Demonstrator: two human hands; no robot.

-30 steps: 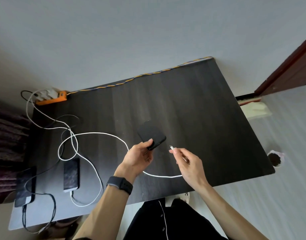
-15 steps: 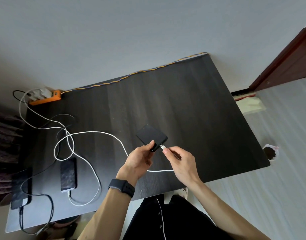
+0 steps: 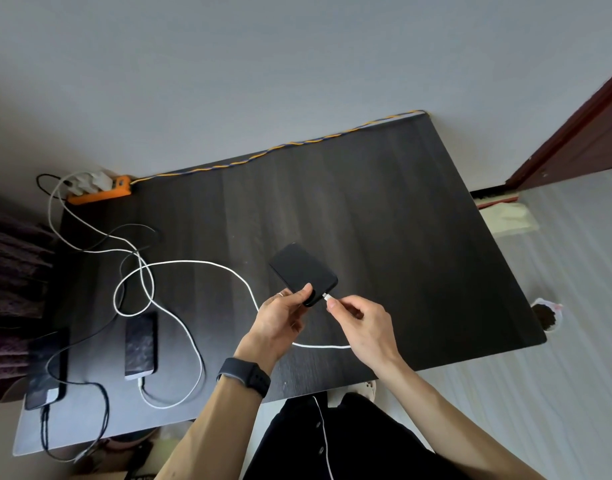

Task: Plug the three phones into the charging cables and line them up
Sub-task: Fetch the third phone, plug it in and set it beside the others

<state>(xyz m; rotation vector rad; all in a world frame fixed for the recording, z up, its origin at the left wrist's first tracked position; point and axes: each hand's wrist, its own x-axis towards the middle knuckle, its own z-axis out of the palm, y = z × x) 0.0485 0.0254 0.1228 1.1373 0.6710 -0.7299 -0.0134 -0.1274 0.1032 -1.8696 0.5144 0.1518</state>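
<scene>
My left hand (image 3: 280, 315) grips the near end of a black phone (image 3: 301, 271), held tilted above the dark table (image 3: 384, 220). My right hand (image 3: 358, 318) pinches the plug (image 3: 329, 296) of a white charging cable (image 3: 193, 265) right at the phone's bottom edge; whether it is seated I cannot tell. Two other phones lie on the table's left side: one (image 3: 141, 344) with a white cable at its near end, one (image 3: 46, 367) at the far left with a black cable (image 3: 103, 410).
An orange power strip (image 3: 100, 194) with white chargers sits at the table's back left corner. A braided orange-blue cord (image 3: 280, 147) runs along the back edge by the wall. Loops of white and black cable cover the left side. A door (image 3: 581, 126) stands at the right.
My right hand has brought the white plug leftward from a gap away up to the phone's bottom edge. My left hand has kept hold of the phone.
</scene>
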